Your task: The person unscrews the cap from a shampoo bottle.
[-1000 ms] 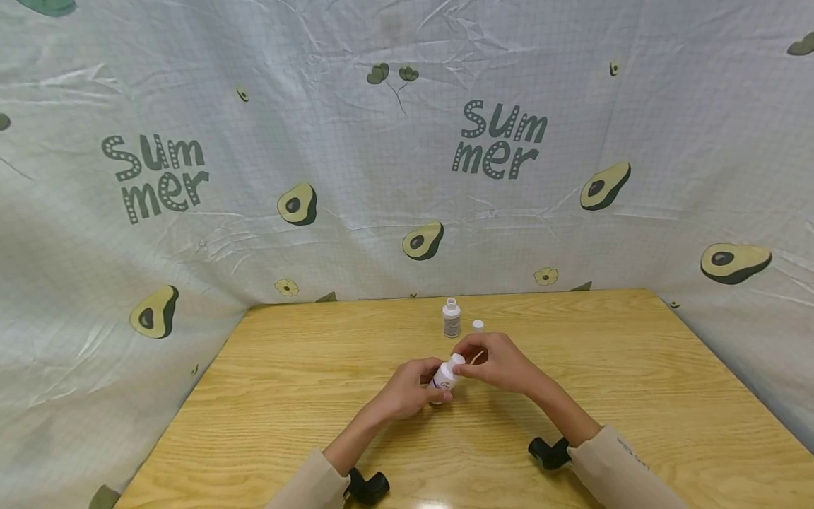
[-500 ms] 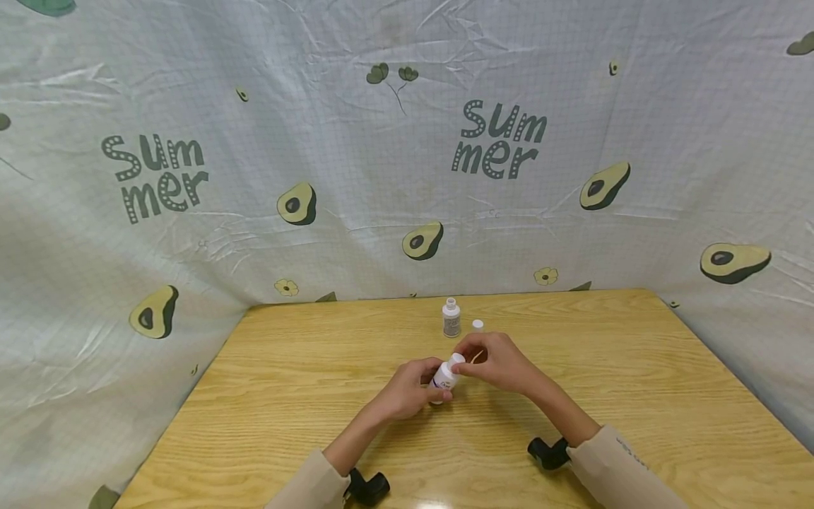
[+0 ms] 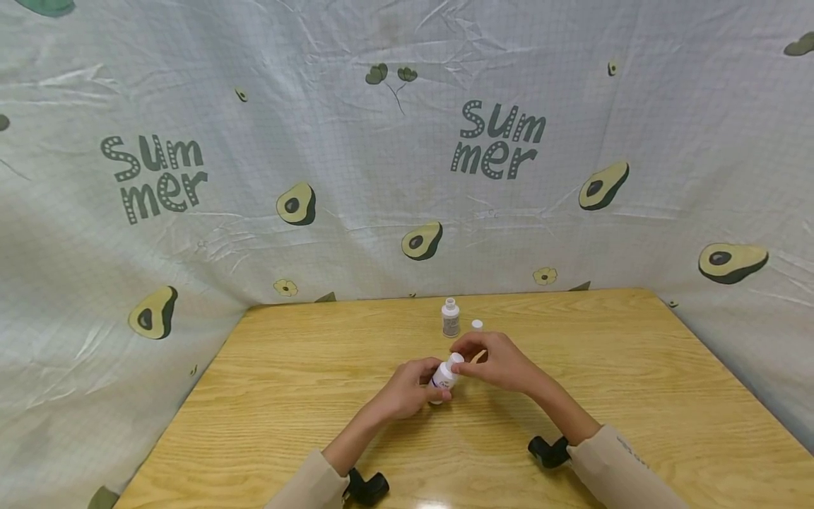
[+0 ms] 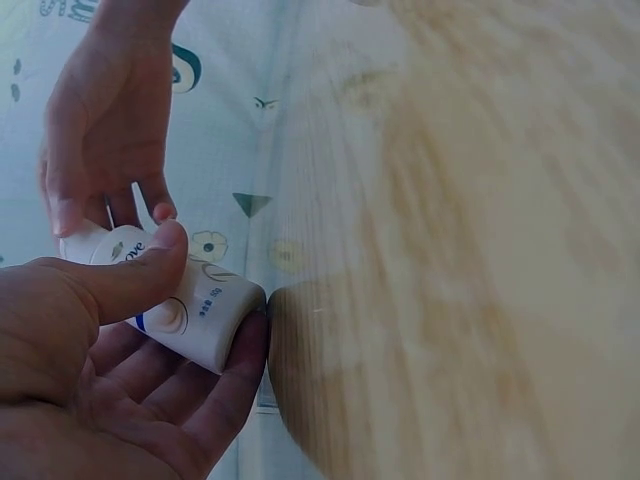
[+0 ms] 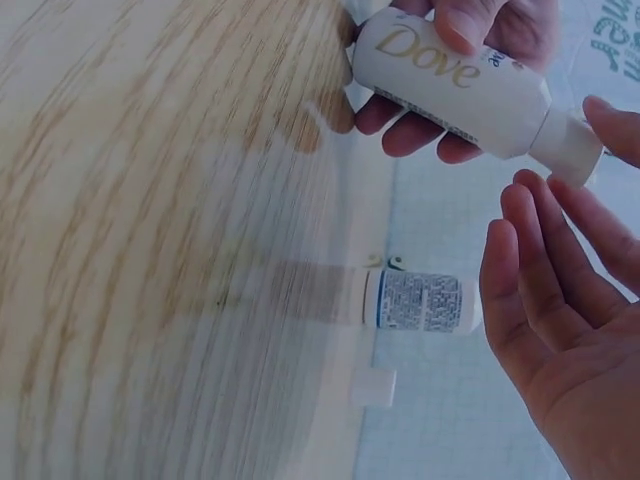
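Note:
My left hand (image 3: 407,390) grips a small white Dove bottle (image 5: 440,78), tilted with its top toward the right hand. In the left wrist view the thumb lies across the bottle's label, and the fingers curl beneath its lower end. At the top, my right hand (image 3: 501,363) pinches the white cap (image 5: 567,148) between thumb and fingers; the cap sits on the neck. Behind the hands, a second white bottle (image 3: 451,322) stands upright, its neck uncapped. A loose white cap (image 3: 478,325) rests on the table beside it, partly hidden by the right hand.
The wooden table (image 3: 305,367) runs back to a pale cloth backdrop (image 3: 356,141) printed with avocados and lettering. A black wrist mount (image 3: 369,488) sits under the left cuff, and another black mount (image 3: 548,453) sits by the right cuff.

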